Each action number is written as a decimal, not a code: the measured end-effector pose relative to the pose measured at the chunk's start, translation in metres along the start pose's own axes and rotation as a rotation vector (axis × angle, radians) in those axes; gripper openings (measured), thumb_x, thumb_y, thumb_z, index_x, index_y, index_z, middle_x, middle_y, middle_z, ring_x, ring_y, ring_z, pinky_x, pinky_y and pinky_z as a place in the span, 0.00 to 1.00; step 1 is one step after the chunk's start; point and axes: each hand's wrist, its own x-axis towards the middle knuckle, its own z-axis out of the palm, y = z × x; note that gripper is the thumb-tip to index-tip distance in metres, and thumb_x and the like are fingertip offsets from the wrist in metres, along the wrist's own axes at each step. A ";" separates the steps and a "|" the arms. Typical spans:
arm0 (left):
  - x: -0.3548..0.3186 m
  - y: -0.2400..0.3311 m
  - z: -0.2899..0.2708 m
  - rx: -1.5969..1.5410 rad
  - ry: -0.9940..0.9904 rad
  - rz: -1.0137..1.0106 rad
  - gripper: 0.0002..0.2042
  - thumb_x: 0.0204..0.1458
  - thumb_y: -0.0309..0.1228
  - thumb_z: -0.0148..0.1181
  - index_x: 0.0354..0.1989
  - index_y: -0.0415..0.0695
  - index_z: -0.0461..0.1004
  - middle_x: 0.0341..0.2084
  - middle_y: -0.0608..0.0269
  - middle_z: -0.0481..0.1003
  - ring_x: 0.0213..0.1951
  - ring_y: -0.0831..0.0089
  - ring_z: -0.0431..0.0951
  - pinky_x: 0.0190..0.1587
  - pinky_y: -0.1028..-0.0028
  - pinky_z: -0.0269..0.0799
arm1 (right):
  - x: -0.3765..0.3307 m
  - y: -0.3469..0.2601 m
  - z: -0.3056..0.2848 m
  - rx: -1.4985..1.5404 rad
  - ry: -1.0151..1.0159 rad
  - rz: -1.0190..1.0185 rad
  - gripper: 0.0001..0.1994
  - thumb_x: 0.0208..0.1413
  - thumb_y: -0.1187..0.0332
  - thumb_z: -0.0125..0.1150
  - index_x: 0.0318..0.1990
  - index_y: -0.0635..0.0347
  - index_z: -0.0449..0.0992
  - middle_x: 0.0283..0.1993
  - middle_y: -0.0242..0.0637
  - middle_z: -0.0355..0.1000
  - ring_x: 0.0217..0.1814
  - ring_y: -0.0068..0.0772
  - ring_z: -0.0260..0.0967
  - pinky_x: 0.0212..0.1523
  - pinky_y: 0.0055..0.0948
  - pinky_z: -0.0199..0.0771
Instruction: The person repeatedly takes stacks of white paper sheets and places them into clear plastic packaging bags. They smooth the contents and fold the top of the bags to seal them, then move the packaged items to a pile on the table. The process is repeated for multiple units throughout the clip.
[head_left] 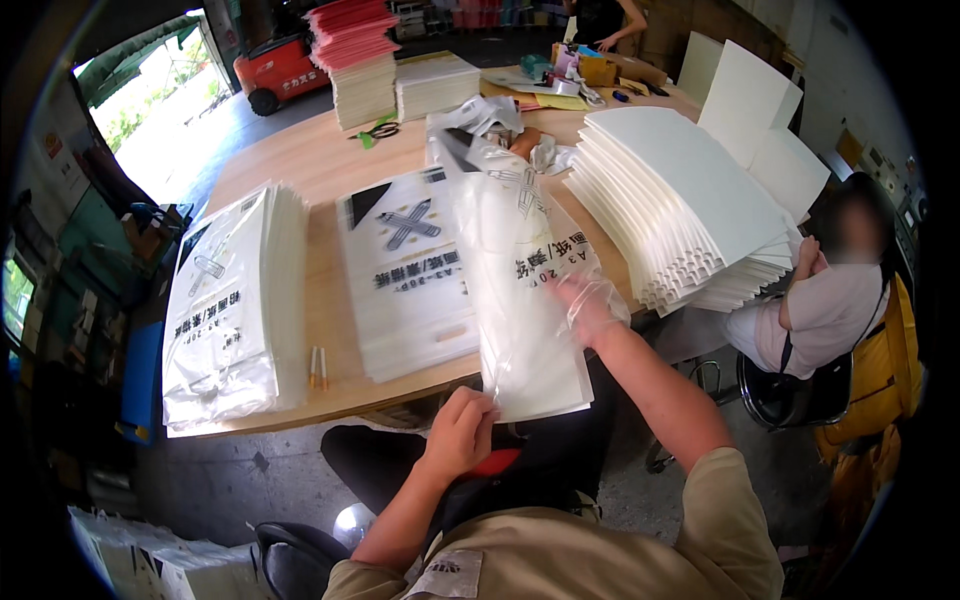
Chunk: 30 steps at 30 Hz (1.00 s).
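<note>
A clear printed plastic bag [510, 270] with white paper in it slants up over the table's front edge. My left hand [462, 432] is closed on the bag's lower left edge. Film lies over the fingers of my right hand [590, 312], which is closed on the bag's right side; its fingertips are blurred. Left of this bag, more printed bags [405, 290] lie flat, partly covered by it. At the table's left stands a thick pile of filled bags [225, 310]. A tall fanned stack of white paper [690, 190] is to the right.
The wooden table [300, 140] also bears red and white paper stacks [355, 75], black scissors [378, 130] and two small sticks [318, 368]. A seated person [810, 290] is at the right; another person [605, 25] stands behind. A red forklift [275, 75] is at the back left.
</note>
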 end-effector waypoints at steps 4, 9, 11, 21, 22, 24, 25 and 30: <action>0.008 0.007 -0.008 0.086 0.188 -0.062 0.04 0.53 0.15 0.56 0.33 0.36 0.68 0.25 0.53 0.70 0.25 0.59 0.70 0.29 0.70 0.67 | 0.007 0.003 0.008 -0.279 0.005 -0.215 0.18 0.57 0.55 0.66 0.37 0.64 0.78 0.32 0.33 0.73 0.35 0.27 0.68 0.33 0.37 0.70; 0.012 0.005 -0.005 0.118 0.294 -0.195 0.06 0.52 0.15 0.56 0.36 0.36 0.70 0.28 0.51 0.72 0.26 0.58 0.73 0.30 0.68 0.70 | 0.001 0.004 0.026 -0.409 -0.027 -0.554 0.19 0.56 0.55 0.65 0.27 0.67 0.77 0.22 0.29 0.68 0.25 0.24 0.63 0.28 0.36 0.65; 0.012 0.003 -0.004 0.122 0.312 -0.213 0.05 0.53 0.15 0.55 0.36 0.37 0.70 0.27 0.51 0.72 0.26 0.59 0.73 0.30 0.69 0.70 | 0.004 0.007 0.026 -0.480 -0.031 -0.668 0.20 0.56 0.56 0.64 0.24 0.67 0.76 0.18 0.29 0.66 0.22 0.23 0.60 0.26 0.35 0.64; -0.030 -0.032 0.025 0.025 0.405 -0.328 0.20 0.52 0.22 0.64 0.53 0.38 0.66 0.41 0.53 0.69 0.41 0.64 0.74 0.44 0.73 0.72 | 0.025 -0.003 0.041 -0.482 -0.014 -0.601 0.22 0.53 0.59 0.66 0.16 0.67 0.72 0.13 0.36 0.65 0.16 0.29 0.59 0.22 0.37 0.61; -0.032 -0.033 0.033 -0.174 0.430 -0.456 0.19 0.54 0.22 0.62 0.54 0.37 0.67 0.42 0.53 0.71 0.41 0.67 0.74 0.45 0.74 0.72 | 0.028 -0.001 0.044 -0.435 -0.022 -0.600 0.22 0.53 0.59 0.66 0.16 0.67 0.72 0.13 0.34 0.64 0.16 0.27 0.59 0.22 0.37 0.61; -0.036 -0.043 0.039 -0.437 0.464 -0.629 0.17 0.58 0.23 0.58 0.55 0.35 0.67 0.42 0.54 0.73 0.43 0.72 0.74 0.46 0.75 0.71 | 0.032 0.000 0.051 -0.341 -0.039 -0.602 0.22 0.53 0.60 0.66 0.15 0.67 0.71 0.12 0.30 0.63 0.15 0.23 0.57 0.21 0.35 0.59; -0.038 -0.052 0.041 -0.500 0.477 -0.677 0.16 0.59 0.23 0.56 0.56 0.35 0.67 0.42 0.55 0.74 0.43 0.74 0.74 0.46 0.76 0.71 | 0.033 -0.001 0.052 -0.331 -0.049 -0.608 0.22 0.53 0.60 0.66 0.14 0.67 0.70 0.12 0.29 0.62 0.16 0.22 0.56 0.20 0.34 0.59; -0.048 -0.071 0.038 -0.286 0.287 -0.731 0.16 0.61 0.22 0.53 0.58 0.34 0.66 0.42 0.56 0.76 0.45 0.78 0.73 0.48 0.78 0.69 | 0.046 -0.007 0.050 -0.370 -0.105 -0.600 0.18 0.55 0.62 0.67 0.22 0.69 0.77 0.18 0.25 0.69 0.19 0.16 0.61 0.21 0.26 0.61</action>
